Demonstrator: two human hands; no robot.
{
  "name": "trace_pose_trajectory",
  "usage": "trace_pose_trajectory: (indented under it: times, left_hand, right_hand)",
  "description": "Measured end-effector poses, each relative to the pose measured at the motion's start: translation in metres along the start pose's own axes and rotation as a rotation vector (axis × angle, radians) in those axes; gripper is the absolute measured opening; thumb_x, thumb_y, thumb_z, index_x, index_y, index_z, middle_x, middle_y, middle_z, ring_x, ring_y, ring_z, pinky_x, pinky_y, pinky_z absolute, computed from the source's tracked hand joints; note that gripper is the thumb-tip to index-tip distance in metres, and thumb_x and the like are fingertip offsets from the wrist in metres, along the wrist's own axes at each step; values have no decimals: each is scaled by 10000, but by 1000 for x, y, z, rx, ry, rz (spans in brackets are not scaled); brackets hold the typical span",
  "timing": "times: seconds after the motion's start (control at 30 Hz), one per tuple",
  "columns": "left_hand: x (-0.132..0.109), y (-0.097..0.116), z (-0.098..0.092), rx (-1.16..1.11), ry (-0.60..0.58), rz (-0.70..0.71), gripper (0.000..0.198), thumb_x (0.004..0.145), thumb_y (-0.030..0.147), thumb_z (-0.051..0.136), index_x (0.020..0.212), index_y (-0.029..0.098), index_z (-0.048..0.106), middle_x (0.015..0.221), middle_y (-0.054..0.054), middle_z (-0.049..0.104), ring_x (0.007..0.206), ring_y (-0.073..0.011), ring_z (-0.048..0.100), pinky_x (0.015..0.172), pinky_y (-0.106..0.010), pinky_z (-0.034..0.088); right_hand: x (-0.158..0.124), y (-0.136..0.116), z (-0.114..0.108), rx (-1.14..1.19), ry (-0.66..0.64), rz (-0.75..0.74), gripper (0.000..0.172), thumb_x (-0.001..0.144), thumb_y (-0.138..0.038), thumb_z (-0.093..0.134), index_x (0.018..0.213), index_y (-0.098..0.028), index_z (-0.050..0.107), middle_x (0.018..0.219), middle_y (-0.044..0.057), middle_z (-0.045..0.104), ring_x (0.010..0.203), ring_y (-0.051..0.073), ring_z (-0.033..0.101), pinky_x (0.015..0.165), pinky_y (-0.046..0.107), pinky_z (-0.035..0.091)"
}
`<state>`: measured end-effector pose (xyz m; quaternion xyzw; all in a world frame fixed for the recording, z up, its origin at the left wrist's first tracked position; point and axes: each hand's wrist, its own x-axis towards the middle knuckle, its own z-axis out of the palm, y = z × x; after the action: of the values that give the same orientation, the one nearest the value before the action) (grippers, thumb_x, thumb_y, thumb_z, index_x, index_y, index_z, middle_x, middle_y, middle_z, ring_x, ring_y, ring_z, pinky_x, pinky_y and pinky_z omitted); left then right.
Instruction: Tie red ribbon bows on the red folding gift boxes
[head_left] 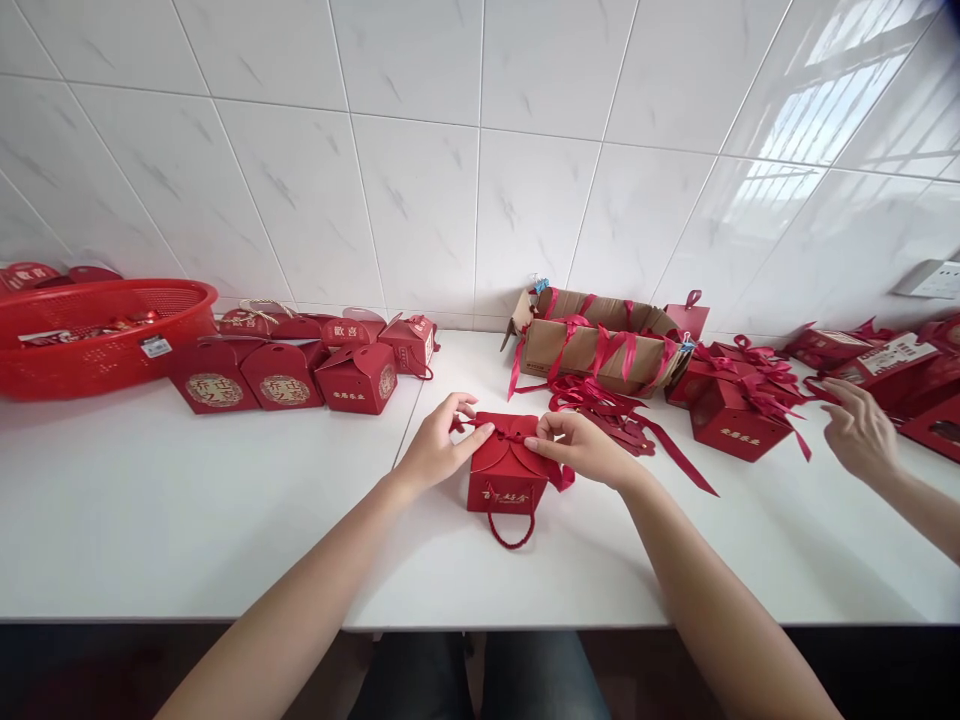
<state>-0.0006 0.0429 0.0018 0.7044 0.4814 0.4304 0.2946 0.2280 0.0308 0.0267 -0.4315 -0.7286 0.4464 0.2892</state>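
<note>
A small red gift box point(508, 478) with gold lettering stands on the white table right in front of me. Its cord handle hangs down the near side. Across its folded top runs a red ribbon point(511, 435), knotted or crossed at the middle. My left hand point(442, 445) pinches the ribbon at the box's left edge, thumb on the top. With thumb and fingers my right hand point(577, 445) grips the ribbon on the right side, and a loose end hangs beyond the box there. Exactly how the ribbon is crossed under my fingertips is hidden.
Several red boxes point(289, 378) line the back left, beside a red plastic basket point(105, 372). A cardboard box point(600, 345) draped with ribbons stands behind, loose ribbons and tags point(615, 425) before it. Ribboned boxes point(739, 420) sit at right, near another person's hand point(862, 430).
</note>
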Motion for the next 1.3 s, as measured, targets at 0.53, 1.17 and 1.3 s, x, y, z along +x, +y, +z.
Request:
trace_pose_trajectory:
  times: [0.53,1.17,1.3]
  left_hand:
    - [4,5,-16,-359,-257,-143,430,785,326,603,564,175,266,643,24,391,612,-108,373,604,-257,309]
    - [-1,7,-8,-399,-286,-103,437,793,298,604,579,173,243,704,13,370,641,-112,325,624,-276,277]
    - [-2,7,-7,-400,-284,-104,437,806,300,598,591,172,239,700,17,357,639,-111,306,621,-275,261]
  right_hand:
    - [1,15,-10,-70,-63,0,458,827,-583,519,633,-187,394,599,-46,345,510,76,309,456,232,255]
    - [-4,12,-29,168,-209,145,440,836,-558,541,676,-152,601,649,36,607,594,116,518,513,242,350]
    - [-6,14,-36,294,-264,32,319,827,-428,622,667,-152,609,625,16,590,619,115,525,642,264,406]
